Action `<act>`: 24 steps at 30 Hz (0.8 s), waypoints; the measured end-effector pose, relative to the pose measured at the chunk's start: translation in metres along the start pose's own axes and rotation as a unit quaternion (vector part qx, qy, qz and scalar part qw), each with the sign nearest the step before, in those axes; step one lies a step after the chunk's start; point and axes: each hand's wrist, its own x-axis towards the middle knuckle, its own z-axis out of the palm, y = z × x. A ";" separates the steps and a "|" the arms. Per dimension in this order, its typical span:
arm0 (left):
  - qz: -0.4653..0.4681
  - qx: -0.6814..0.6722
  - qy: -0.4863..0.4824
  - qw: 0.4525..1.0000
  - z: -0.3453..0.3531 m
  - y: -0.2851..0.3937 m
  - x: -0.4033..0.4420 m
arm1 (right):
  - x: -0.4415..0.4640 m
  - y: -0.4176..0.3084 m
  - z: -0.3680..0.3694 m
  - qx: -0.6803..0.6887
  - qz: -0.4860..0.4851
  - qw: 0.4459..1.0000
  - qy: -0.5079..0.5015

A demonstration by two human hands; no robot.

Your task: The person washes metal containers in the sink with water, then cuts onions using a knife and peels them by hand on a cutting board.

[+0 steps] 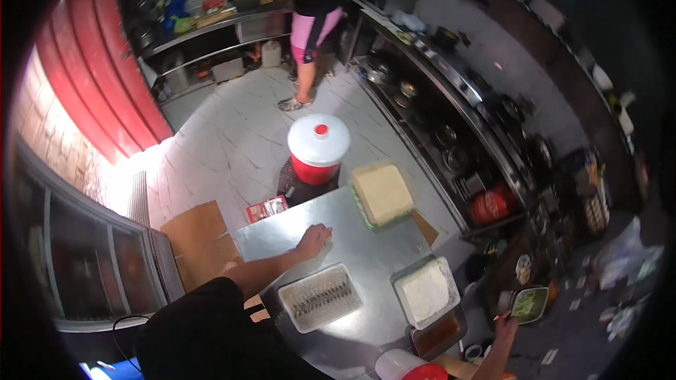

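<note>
My left hand is over the steel table with its fingers curled in. Something small and pale shows at the fingertips, too small to name. Nearer my body lies a white tray with a row of small dark pieces along its middle. My right hand reaches far to the right, close to the near edge of a container of shredded green vegetable. A small orange-red spot shows by its fingers, and whether they grip anything is unclear.
A tub of white powder and a pale block-like container sit along the table's right side. Beyond the table stands a red bucket with white lid. Another person works at the back counter. Shelves with pans line the right.
</note>
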 end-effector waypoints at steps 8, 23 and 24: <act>0.010 -0.038 0.088 0.995 -0.252 -0.153 -0.091 | -0.303 0.176 0.212 -0.135 0.039 0.984 -0.108; -0.366 -0.228 0.381 0.818 -0.733 -0.378 -0.106 | -0.712 0.703 0.398 -0.423 0.255 0.799 -0.343; -0.373 -0.240 0.394 0.805 -0.745 -0.380 -0.097 | -0.744 0.719 0.427 -0.417 0.278 0.797 -0.337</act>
